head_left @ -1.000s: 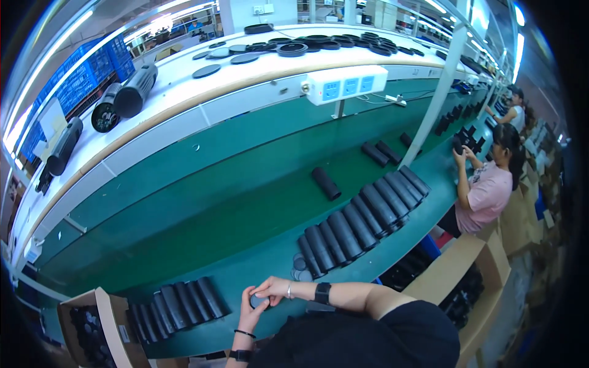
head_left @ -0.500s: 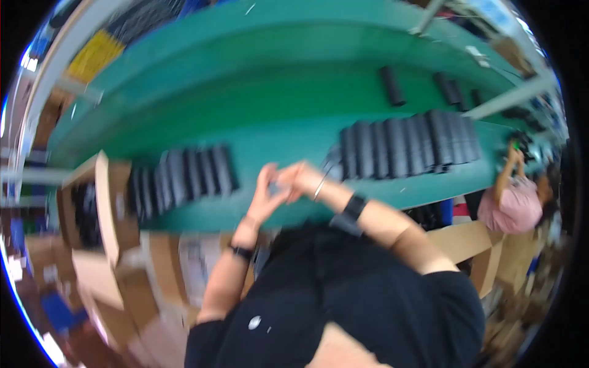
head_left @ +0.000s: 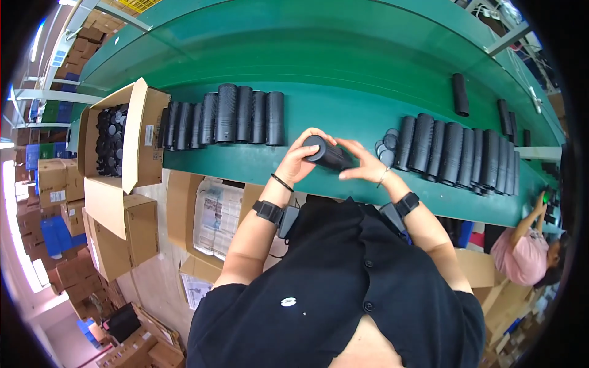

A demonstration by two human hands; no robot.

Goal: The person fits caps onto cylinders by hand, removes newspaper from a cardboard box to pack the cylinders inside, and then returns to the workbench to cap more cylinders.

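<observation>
Over the front of the green table, my left hand (head_left: 299, 158) is closed around one end of a black ribbed cylinder (head_left: 332, 157), its thumb lying against the round end face. My right hand (head_left: 370, 165) curls its fingers and thumb about the cylinder's other end. The cylinder lies tilted between the two hands. Beside my right hand is a small pile of black and grey round discs (head_left: 385, 147), touching a row of similar black cylinders (head_left: 453, 150). Another row of black cylinders (head_left: 226, 113) lies left of my left hand.
An open cardboard box (head_left: 145, 138) of black discs (head_left: 110, 132) stands at the table's left end. Below the table edge is an open carton with newspaper (head_left: 218, 214). Several loose cylinders (head_left: 460, 95) lie at the far right. A person in pink (head_left: 521, 254) works at right.
My hands were close together in a blurred view, with no cylinder plainly visible; now they hold a black cylinder between them. The view has shifted, bringing the disc box more fully into sight.
</observation>
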